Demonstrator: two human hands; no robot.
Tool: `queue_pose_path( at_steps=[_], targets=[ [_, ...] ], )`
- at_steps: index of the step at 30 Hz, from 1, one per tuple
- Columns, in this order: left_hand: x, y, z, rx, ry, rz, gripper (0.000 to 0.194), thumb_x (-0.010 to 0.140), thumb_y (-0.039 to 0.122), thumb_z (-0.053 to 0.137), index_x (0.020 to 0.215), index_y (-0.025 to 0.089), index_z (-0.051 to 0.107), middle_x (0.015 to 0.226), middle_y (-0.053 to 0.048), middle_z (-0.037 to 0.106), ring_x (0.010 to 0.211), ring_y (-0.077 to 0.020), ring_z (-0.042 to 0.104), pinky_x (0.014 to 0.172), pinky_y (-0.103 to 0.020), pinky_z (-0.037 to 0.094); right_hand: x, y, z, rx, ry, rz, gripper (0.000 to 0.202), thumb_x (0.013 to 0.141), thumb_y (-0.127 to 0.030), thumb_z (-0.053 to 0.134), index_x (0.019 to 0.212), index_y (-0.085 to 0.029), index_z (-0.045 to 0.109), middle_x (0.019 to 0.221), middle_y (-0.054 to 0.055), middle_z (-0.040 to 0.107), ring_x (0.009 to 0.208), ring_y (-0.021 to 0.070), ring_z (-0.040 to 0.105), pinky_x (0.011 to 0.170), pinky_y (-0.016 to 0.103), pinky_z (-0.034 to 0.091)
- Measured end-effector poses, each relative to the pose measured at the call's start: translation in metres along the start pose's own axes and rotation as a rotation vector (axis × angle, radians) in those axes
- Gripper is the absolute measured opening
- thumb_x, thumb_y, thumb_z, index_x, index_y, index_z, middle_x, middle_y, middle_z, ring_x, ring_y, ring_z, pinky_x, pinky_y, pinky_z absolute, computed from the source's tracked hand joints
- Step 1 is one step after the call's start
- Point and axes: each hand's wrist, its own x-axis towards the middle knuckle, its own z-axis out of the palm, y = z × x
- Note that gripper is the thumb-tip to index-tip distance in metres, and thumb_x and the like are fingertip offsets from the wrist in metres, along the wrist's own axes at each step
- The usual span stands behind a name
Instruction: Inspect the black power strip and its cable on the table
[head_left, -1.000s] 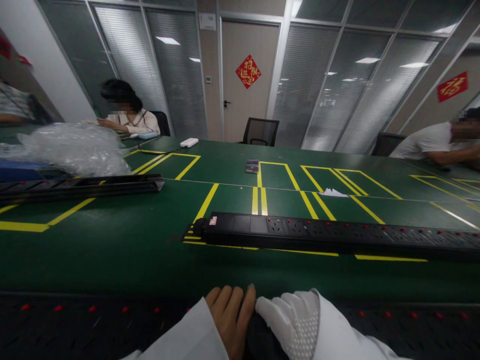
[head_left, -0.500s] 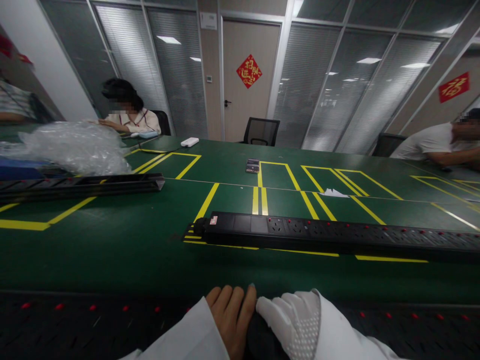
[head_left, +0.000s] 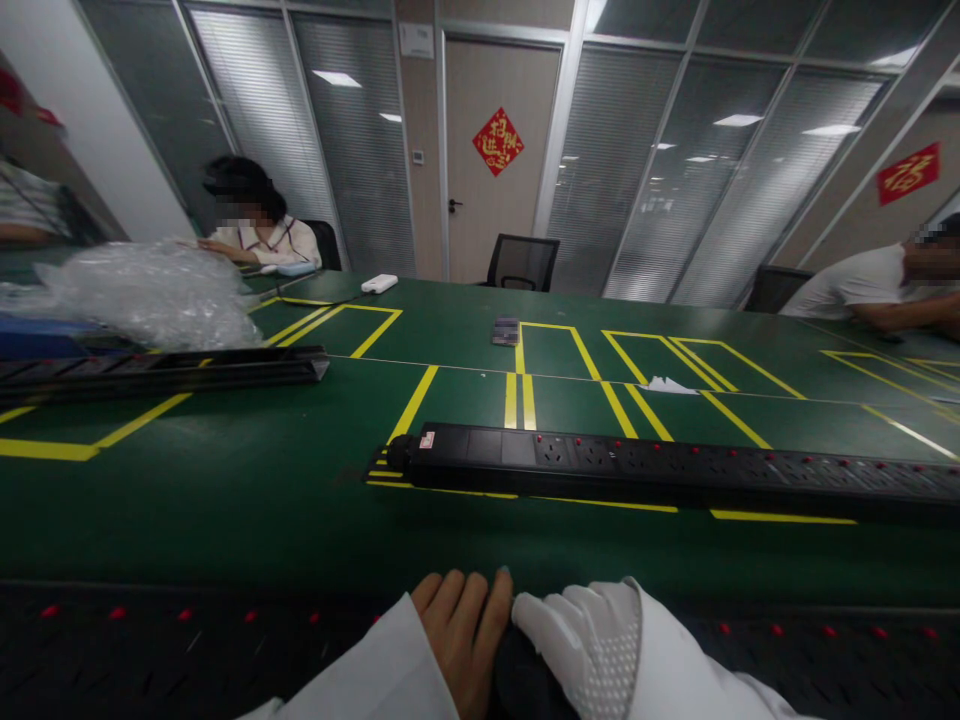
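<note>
A long black power strip (head_left: 251, 655) with red dots lies across the near edge of the view, under my hands. My bare left hand (head_left: 465, 635) rests over its middle, fingers together and bent over the far edge; the fingertips are hidden. Right beside it, my right hand (head_left: 589, 640), in a white glove with a dotted palm, is closed against a black round-ended object (head_left: 529, 680). That object stands between the two hands, too dark and cut off to name. Further out, a second black power strip (head_left: 630, 465) lies on the green table.
The green table (head_left: 262, 510) carries yellow tape outlines. At left are another black strip (head_left: 247, 370) and clear plastic wrap (head_left: 150, 295). A small dark item (head_left: 506, 331), a white device (head_left: 379, 284) and white paper (head_left: 667, 386) lie further back. Several people sit around the table.
</note>
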Motion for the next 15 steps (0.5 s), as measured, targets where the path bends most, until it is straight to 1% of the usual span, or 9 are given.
queue_pose_path(
  at_steps=[3,8,12,15],
  targets=[
    [0.0007,-0.0001,-0.0020,-0.009,-0.019,0.002,0.036,0.087,0.003,0.026,0.115,0.014,0.047,0.083,-0.005,0.059,0.067,-0.0183,0.056,0.061,-0.032,0.040,0.0012,-0.0013,0.0008,0.010,0.002,0.011,0.008,0.077,-0.019,0.050,0.077,-0.024,0.043,0.058,-0.005,0.053,0.048,0.0139,0.052,0.049,0.028,0.027],
    [0.0013,-0.0002,-0.0093,-0.064,-0.071,-0.010,0.034,0.089,0.006,0.031,0.118,0.013,0.046,0.086,-0.005,0.059,0.071,-0.0193,0.056,0.063,-0.033,0.040,0.0001,-0.0012,0.0003,0.011,-0.003,0.013,0.010,0.074,-0.017,0.049,0.079,-0.024,0.044,0.059,-0.005,0.054,0.050,0.0147,0.053,0.050,0.028,0.027],
    [0.0008,0.0009,-0.0081,-0.072,-0.047,-0.026,0.033,0.090,0.006,0.029,0.118,0.013,0.046,0.085,-0.004,0.058,0.071,-0.0193,0.055,0.065,-0.034,0.040,-0.0004,-0.0002,0.0001,0.019,-0.010,0.007,0.007,0.076,-0.021,0.048,0.081,-0.024,0.044,0.060,-0.005,0.055,0.049,0.0159,0.053,0.049,0.028,0.028],
    [0.0006,0.0016,-0.0046,-0.037,-0.027,-0.029,0.035,0.090,0.005,0.026,0.117,0.013,0.046,0.083,-0.004,0.057,0.069,-0.0193,0.055,0.063,-0.034,0.040,0.0007,0.0001,0.0007,0.029,-0.017,0.002,0.004,0.081,-0.021,0.045,0.079,-0.024,0.044,0.058,-0.005,0.053,0.049,0.0137,0.052,0.050,0.027,0.030]
  ],
)
